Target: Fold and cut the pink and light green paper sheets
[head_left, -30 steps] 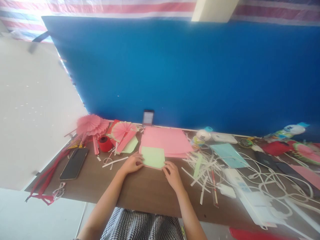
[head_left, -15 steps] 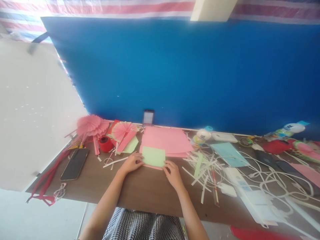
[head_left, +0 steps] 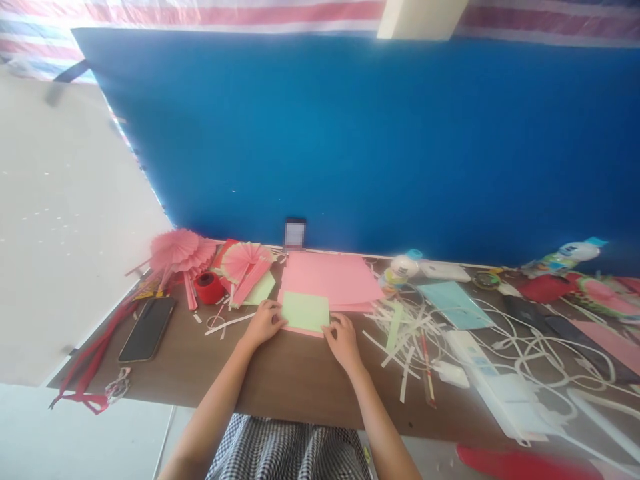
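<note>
A light green sheet of paper (head_left: 306, 311) lies on a pink sheet whose lower edge shows beneath it. My left hand (head_left: 267, 323) grips the green paper at its left edge, thumb and fingers drawn together. At the lower right corner, my right hand (head_left: 343, 340) pinches the same paper with bent fingers. Behind it, a stack of pink paper (head_left: 333, 277) rests on the brown table (head_left: 295, 383). The fingertips are small in view, so how much of the pink sheet they also hold cannot be made out.
To the left are pink folded-paper fans (head_left: 180, 250), a red tape roll (head_left: 209, 289) and a phone (head_left: 147, 329). White paper strips (head_left: 400, 333), a bottle (head_left: 404, 268), a power strip (head_left: 483, 377) and tangled cables crowd the right. A blue panel (head_left: 350, 147) stands behind.
The view has shifted slightly. My right hand's fingers look a little more bent at the paper's corner. My left hand stays at the left edge, and the green paper lies nearly as before.
</note>
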### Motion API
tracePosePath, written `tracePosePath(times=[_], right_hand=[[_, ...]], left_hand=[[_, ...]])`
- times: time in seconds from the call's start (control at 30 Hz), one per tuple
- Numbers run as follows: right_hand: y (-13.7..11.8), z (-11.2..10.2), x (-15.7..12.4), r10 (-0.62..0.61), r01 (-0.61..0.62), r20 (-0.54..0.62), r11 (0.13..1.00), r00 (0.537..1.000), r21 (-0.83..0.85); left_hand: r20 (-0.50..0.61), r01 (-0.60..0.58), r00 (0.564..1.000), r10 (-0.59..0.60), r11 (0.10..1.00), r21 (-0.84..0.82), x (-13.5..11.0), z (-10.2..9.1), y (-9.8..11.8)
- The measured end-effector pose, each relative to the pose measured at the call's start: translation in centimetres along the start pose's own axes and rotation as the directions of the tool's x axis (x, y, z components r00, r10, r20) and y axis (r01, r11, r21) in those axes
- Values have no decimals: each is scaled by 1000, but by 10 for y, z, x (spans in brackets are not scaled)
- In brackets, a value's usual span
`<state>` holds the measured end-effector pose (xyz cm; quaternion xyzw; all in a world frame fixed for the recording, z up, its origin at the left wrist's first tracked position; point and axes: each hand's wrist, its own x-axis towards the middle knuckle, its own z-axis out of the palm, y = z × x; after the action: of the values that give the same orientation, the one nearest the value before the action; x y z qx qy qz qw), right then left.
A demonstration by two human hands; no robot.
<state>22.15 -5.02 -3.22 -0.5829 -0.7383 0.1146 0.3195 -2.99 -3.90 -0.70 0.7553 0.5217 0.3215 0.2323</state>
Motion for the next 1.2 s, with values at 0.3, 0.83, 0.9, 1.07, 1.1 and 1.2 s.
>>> tracePosePath(times=[0.3, 0.83, 0.9, 1.07, 1.1, 1.2], right_hand=[[-3, 1, -2, 5, -6, -26, 1000, 1000, -28], [-7, -10, -7, -137, 137, -26, 991, 990, -1], [-10, -12, -7, -177, 176, 43, 984, 983, 25], [-17, -16, -7, -182, 175, 117, 982, 976, 69], [-18, -16, -7, -177, 170, 119, 983, 977, 69], [-18, -17, -7, -167, 159, 126, 985, 978, 66]], left_hand=[[-2, 16, 1000, -16, 1000, 14, 0, 4, 0], [61, -61, 996, 66, 995, -81, -1, -12, 7], [115, -87, 989, 97, 992, -88, -2, -13, 10], [169, -115, 979, 115, 993, -7, -4, -14, 15], [168, -121, 979, 119, 993, -2, -4, -14, 16], [176, -134, 975, 134, 991, -13, -3, -14, 16]])
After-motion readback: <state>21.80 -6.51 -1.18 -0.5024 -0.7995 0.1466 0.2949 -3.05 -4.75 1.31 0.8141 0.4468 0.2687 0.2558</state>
